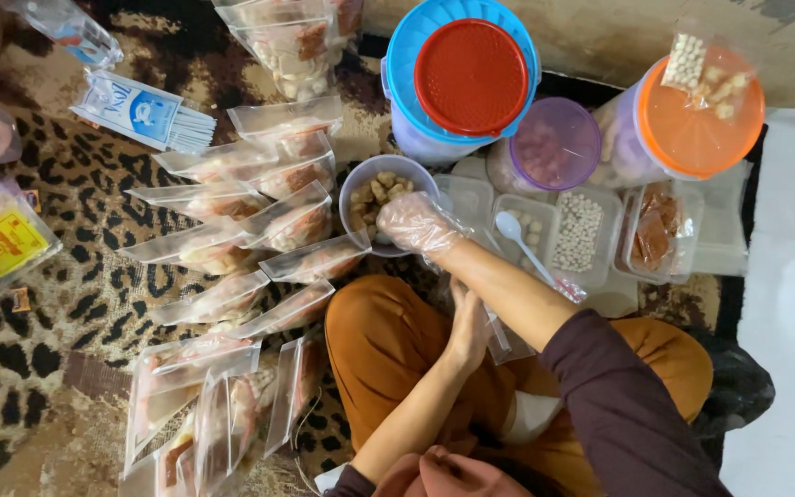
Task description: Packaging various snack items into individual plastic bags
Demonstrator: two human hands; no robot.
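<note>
Reaching into the grey bowl (386, 195) of pale snack pieces, the gloved right hand (416, 224) is curled over the rim, apparently pinching pieces, though this cannot be told surely. A small portion is best gathered without spilling. A clear bag (496, 333) over the lap is steadied by the left hand (468, 324), fingers closed on it.

Clear filled pouches (259, 230) on carpet; yellow-labelled packet (6, 241) far left
</note>
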